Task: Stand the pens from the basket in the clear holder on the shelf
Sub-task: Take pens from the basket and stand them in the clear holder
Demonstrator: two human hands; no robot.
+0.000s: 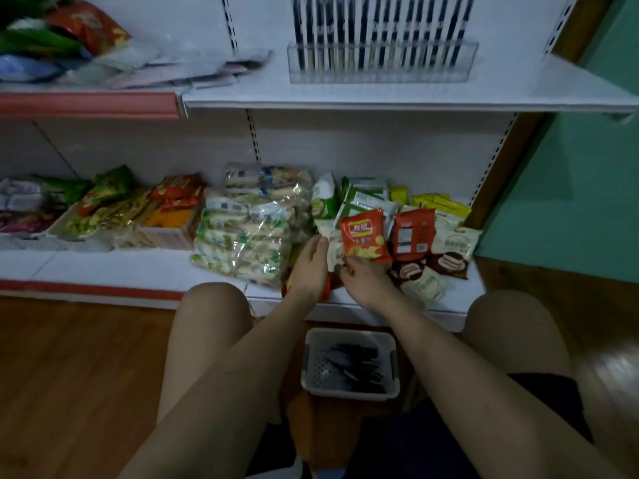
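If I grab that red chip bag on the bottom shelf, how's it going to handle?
The red chip bag looks puffed with air, so it is probably light for its size. Its glossy film may be slippery and crinkle under a squeeze. It leans on neighbouring packets, so it could flop over when nudged.

The basket (350, 364) sits on the floor between the person's knees, at six o'clock from the lower shelf (138, 267). Pens (356, 366) lie in it. Both hands, left hand (311, 267) and right hand (366, 281), reach over the lower shelf among snack packets (363, 236). At twelve o'clock, on the upper shelf (415, 95), the clear holder (380, 63) stands with pens upright in it.
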